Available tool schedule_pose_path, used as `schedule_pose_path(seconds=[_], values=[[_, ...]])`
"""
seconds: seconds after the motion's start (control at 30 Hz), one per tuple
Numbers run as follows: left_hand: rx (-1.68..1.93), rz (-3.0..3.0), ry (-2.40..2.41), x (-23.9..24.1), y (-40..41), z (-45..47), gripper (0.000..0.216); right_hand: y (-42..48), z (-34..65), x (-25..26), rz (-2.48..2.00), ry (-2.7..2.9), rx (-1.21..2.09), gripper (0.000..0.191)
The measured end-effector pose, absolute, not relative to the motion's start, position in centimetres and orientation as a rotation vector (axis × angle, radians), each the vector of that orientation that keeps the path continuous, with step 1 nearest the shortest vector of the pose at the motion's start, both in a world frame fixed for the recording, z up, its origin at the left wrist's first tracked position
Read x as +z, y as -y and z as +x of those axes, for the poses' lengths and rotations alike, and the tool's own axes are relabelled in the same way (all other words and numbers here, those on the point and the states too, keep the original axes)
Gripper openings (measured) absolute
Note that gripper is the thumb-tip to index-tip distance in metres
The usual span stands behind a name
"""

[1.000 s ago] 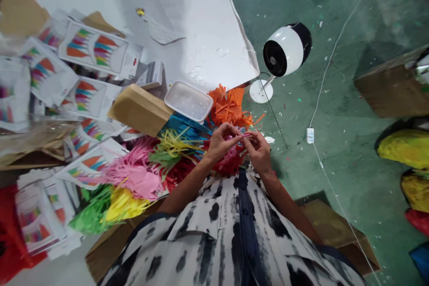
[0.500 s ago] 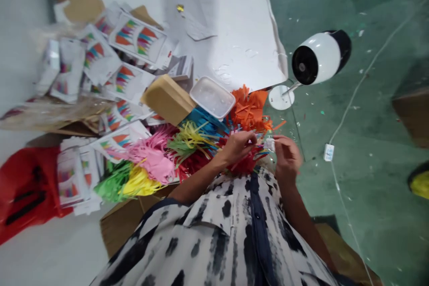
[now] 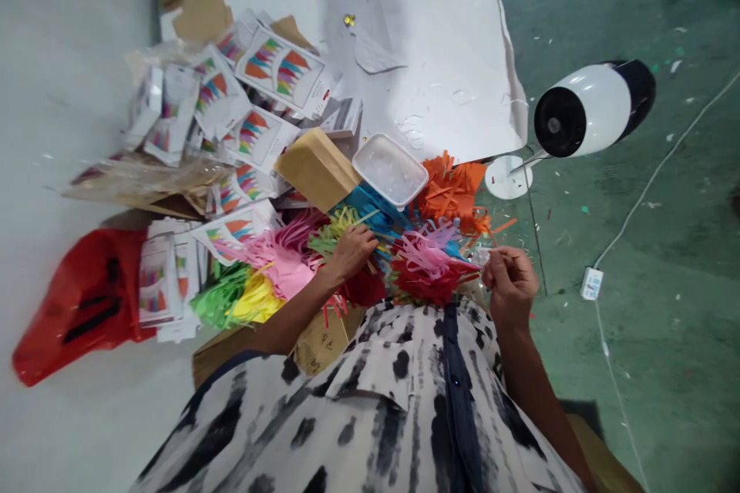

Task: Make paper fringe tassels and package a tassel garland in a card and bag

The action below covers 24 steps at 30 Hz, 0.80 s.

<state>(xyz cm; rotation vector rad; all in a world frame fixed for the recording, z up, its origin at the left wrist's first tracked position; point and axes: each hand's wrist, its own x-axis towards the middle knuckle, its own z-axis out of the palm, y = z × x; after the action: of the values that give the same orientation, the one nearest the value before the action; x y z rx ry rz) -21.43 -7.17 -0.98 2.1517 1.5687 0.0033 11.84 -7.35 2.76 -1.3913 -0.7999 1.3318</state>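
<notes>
My left hand (image 3: 351,249) reaches left into the heap of coloured fringed paper, its fingers curled down on the yellow-green fringe (image 3: 334,229) beside blue strips (image 3: 370,209). My right hand (image 3: 509,283) is held up at the right with fingers pinched on a small pale thing I cannot make out. Between the hands lies a bunch of red and pink fringed paper (image 3: 428,266). Orange fringe (image 3: 452,189) lies just beyond it. A clear plastic tub (image 3: 389,169) sits on the pile.
Printed white packets (image 3: 278,71) with rainbow fan pictures lie scattered at the left, next to a brown paper block (image 3: 315,167). A white sheet (image 3: 416,38) covers the table. A white fan (image 3: 590,112) stands on the green floor, with a cord and switch (image 3: 592,283). A red bag (image 3: 86,300) lies at the far left.
The hands, together over the red fringe before, have parted: the left went left into the yellow-green strips, the right drew away rightward. The view swung left.
</notes>
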Motion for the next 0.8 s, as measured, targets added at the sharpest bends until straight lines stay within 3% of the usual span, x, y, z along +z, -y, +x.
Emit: schedule_pose_path(seconds=[0.27, 0.37, 0.5, 0.63, 0.8], values=[[0.049, 2.124, -1.739, -0.6, 7.4, -21.2, 0.016, 7.7, 11.7, 2.5, -1.443, 0.901, 1.330, 0.021], [0.535, 1.864, -1.823, 1.1, 6.2, -19.9, 0.007, 7.7, 11.2, 2.4, -1.450, 0.985, 1.353, 0.020], [1.094, 1.191, -1.494, 2.7, 4.7, -14.9, 0.022, 7.4, 9.6, 3.1, -1.292, 1.167, 1.490, 0.016], [1.078, 0.692, -1.147, 3.0, 4.7, -8.7, 0.031, 7.3, 8.5, 3.7, -1.169, 1.156, 1.642, 0.022], [1.007, 0.440, -1.052, 2.2, 5.1, -5.9, 0.034, 7.5, 9.1, 3.5, -1.221, 1.124, 1.664, 0.027]])
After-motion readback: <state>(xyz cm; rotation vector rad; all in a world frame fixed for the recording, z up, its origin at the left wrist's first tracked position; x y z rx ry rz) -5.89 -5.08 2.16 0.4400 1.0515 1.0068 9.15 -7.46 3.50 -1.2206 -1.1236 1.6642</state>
